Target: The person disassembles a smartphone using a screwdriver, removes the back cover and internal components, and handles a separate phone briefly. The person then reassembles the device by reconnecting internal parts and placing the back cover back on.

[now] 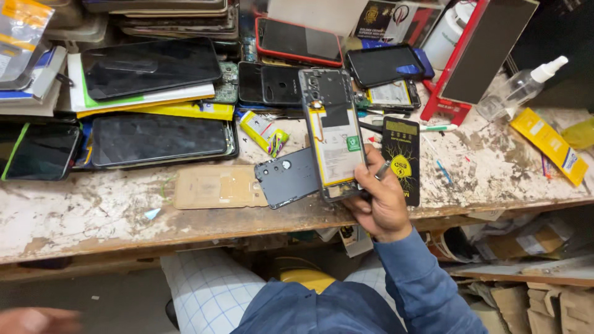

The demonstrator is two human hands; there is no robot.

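My right hand (380, 201) grips the lower end of an opened phone (333, 133) with its back removed, so the white battery and circuit parts show. A thin metal tool (382, 169) sticks out between the fingers of that hand. Just left of the phone, a grey back cover (286, 178) lies on the worn bench (93, 213). A blurred bit of my left hand (34, 320) shows at the bottom left corner, low and away from the bench; what it does cannot be made out.
Stacked phones and dark screens (151, 67) crowd the back left of the bench. A tan phone case (213, 187), a black packet with yellow print (401, 154), a clear spray bottle (516, 89), a red stand (479, 55) and a yellow packet (549, 143) lie around.
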